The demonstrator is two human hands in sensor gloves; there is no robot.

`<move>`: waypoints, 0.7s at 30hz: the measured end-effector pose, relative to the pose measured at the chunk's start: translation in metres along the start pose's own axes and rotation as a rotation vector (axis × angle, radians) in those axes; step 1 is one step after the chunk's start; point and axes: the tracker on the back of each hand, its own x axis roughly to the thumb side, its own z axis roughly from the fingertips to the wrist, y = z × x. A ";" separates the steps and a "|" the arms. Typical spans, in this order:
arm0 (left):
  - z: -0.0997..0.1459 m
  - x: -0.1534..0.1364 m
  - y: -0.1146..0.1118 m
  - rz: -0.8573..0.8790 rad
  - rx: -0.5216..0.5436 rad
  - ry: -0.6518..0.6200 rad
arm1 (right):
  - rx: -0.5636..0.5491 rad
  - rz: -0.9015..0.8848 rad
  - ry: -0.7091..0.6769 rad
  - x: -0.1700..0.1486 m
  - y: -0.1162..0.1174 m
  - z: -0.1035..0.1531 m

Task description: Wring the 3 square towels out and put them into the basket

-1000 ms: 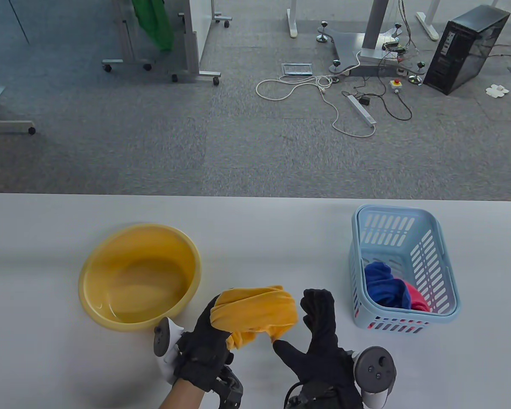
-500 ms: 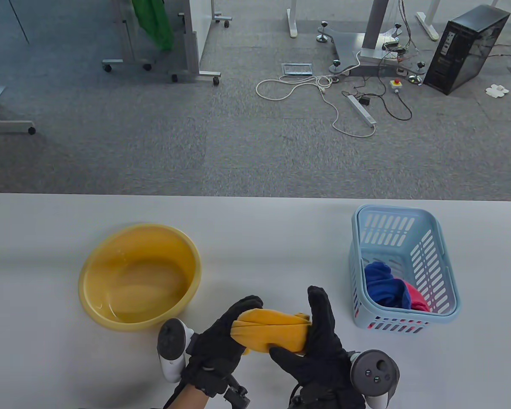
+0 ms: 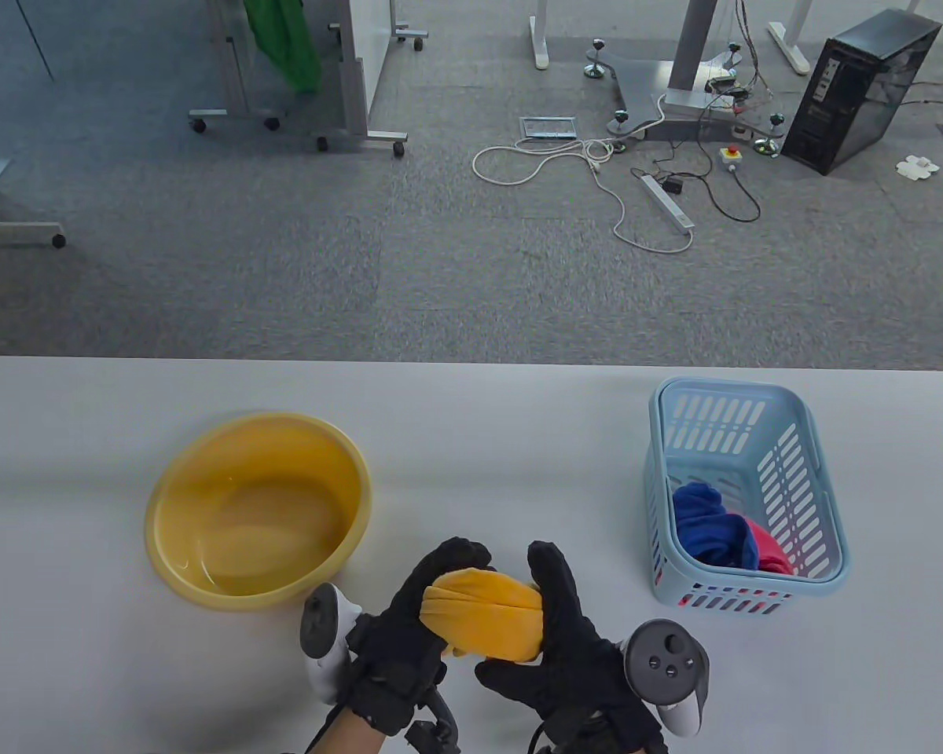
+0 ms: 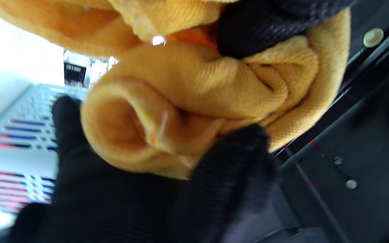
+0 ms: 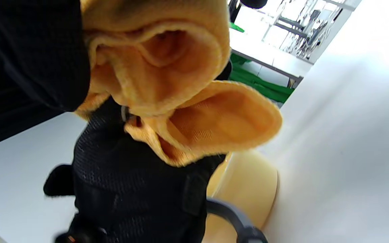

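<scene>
A yellow towel (image 3: 483, 613) is bunched into a short thick roll above the table's front edge, between both gloved hands. My left hand (image 3: 428, 605) curls its fingers over the roll's left end. My right hand (image 3: 558, 628) cups the right end, fingers up along it and thumb underneath. The left wrist view shows the towel's (image 4: 194, 91) rolled folds close up. In the right wrist view, the towel's (image 5: 167, 67) end hangs open. The light blue basket (image 3: 743, 397) stands to the right, holding a blue towel (image 3: 707, 518) and a pink towel (image 3: 772, 550).
A yellow basin (image 3: 204, 463) with a little water stands left of the hands, its rim close to the left tracker. Bare table lies between the hands and the basket. Beyond the table's far edge are carpet, cables and a computer case.
The towel was loose in the left hand with the right hand open beside it. The right hand took hold, and both hands moved together, squeezing the towel into a shorter roll.
</scene>
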 end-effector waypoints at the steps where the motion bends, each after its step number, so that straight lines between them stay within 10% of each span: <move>1: 0.000 0.000 -0.002 0.017 -0.003 0.000 | 0.010 -0.016 0.001 -0.001 0.003 -0.001; 17: -0.002 -0.005 -0.019 0.172 -0.236 0.047 | 0.042 -0.203 -0.002 0.007 0.031 -0.002; 21: -0.001 -0.002 -0.018 -0.032 -0.259 0.091 | -0.010 -0.183 0.019 0.001 0.029 0.000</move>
